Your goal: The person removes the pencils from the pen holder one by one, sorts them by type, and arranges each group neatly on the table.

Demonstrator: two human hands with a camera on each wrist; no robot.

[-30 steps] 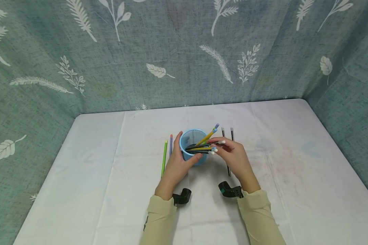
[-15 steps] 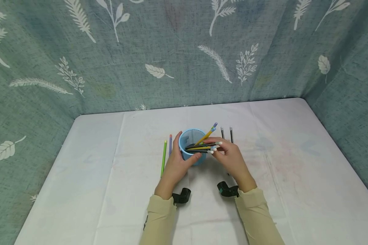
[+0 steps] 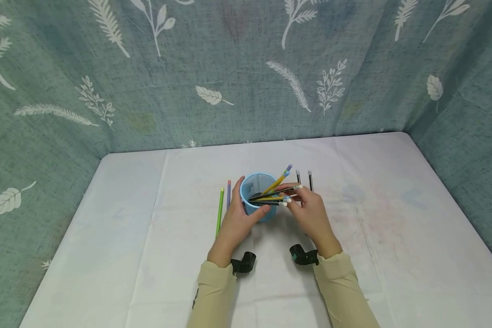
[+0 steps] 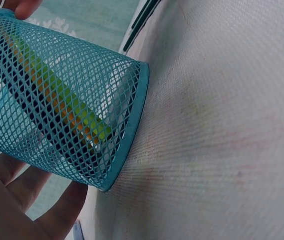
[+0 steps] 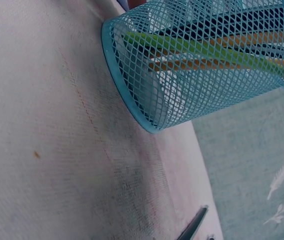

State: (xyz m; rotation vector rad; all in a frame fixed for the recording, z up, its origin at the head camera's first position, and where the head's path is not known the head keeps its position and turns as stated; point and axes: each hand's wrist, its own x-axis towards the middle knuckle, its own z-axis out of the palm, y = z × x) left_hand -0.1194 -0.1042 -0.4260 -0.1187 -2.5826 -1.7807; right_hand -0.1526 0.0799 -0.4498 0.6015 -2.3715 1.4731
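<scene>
A blue mesh pencil cup (image 3: 259, 215) stands on the table with several pencils in it, their eraser ends leaning right over the rim. My left hand (image 3: 238, 222) grips the cup from the left, its thumb along the near side. At the rim's right side, my right hand (image 3: 310, 214) pinches a pencil among the leaning ones; which one is partly hidden by the fingers. A yellow pencil (image 3: 277, 182) leans toward the back right. Through the mesh, a green pencil (image 5: 191, 47) shows inside, its upper end near the right fingertips.
Left of the cup, a green pencil (image 3: 220, 210) and a purple pencil (image 3: 228, 191) lie on the white tablecloth (image 3: 139, 255). Black pencils (image 3: 310, 178) lie to the right, partly under the right hand. A leaf-patterned curtain (image 3: 246, 118) borders the table's back and sides.
My right hand has shifted slightly left toward the cup, and the pencil tops at its fingers have moved a little. My left hand stays on the cup.
</scene>
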